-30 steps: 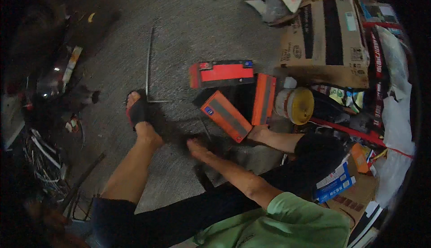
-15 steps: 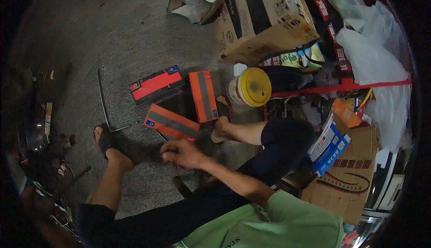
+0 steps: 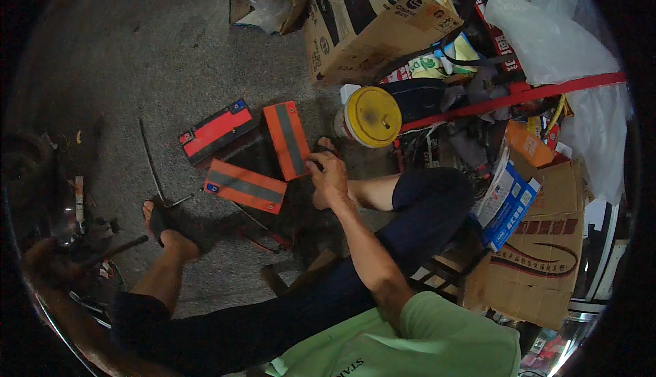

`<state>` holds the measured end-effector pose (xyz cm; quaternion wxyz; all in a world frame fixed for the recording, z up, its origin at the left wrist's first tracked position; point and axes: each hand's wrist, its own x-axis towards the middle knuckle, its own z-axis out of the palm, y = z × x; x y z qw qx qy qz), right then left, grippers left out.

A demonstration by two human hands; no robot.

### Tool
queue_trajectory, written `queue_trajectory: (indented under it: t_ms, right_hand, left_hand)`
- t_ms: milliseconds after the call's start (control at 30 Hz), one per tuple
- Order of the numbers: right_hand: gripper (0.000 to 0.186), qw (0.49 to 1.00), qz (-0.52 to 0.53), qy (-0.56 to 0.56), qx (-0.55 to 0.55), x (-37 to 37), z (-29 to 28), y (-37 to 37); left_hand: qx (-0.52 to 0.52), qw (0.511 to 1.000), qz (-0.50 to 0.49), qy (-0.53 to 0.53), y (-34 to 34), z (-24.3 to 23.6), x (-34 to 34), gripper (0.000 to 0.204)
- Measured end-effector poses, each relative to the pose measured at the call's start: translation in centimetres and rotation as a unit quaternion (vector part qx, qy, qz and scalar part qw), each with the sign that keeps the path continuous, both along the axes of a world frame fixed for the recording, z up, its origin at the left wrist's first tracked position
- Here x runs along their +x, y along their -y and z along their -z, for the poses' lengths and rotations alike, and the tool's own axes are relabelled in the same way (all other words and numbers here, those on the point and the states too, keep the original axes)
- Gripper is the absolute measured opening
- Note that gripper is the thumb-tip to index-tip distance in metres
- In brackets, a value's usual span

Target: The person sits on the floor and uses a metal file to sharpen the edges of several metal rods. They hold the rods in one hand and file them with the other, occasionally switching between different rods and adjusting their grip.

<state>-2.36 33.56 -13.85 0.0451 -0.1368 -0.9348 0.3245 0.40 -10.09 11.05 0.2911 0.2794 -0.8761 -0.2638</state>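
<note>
Three block-shaped batteries lie on the grey floor between my feet. Two are orange with a grey stripe: an upright-lying one [image 3: 287, 141] on the right and a slanted one [image 3: 244, 186] nearer me. The third battery [image 3: 217, 132] is red and black with a blue corner. My right hand [image 3: 329, 177] is at the right battery's lower right corner, its fingers bent and closed; whatever they hold is hidden. At the dark left rim my left hand [image 3: 46, 262] is dim and blurred, seemingly closed round a dark stick-like tool [image 3: 117, 251].
A bent thin dark rod [image 3: 152, 165] lies left of the batteries. Beyond them stand a yellow-lidded bucket [image 3: 372, 117] and a large cardboard box [image 3: 383, 29]. On the right are a red bar [image 3: 506, 102], a blue-white box [image 3: 507, 210] and flattened cardboard [image 3: 536, 261].
My right hand has moved away from me and rightward, to the right battery's corner. My left hand and the dark tool have risen at the left rim. The view has shifted slightly.
</note>
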Motion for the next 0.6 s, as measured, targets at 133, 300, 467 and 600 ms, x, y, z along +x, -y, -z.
queue_trajectory:
  t_ms: [133, 300, 467, 600]
  right_hand:
    - [0.020, 0.999, -0.007, 0.015, 0.044, 0.2, 0.0, 0.6]
    - [0.019, 0.998, 0.009, 0.011, 0.059, 0.4, 1.5, 0.0]
    - [0.019, 0.997, 0.001, -0.019, 0.075, 0.4, 2.0, 0.1]
    - [0.019, 0.999, -0.013, -0.001, 0.050, 0.4, 1.3, 0.0]
  left_hand:
    - [-0.003, 1.000, -0.002, 0.003, 0.2, 0.0, -0.3, 0.070]
    - [-0.003, 1.000, -0.003, 0.010, 0.8, 0.1, -0.4, 0.068]
    - [-0.009, 1.000, -0.007, 0.010, 1.0, 0.1, -0.3, 0.066]
    - [-0.015, 1.000, -0.011, 0.006, 1.0, 0.0, -0.1, 0.065]
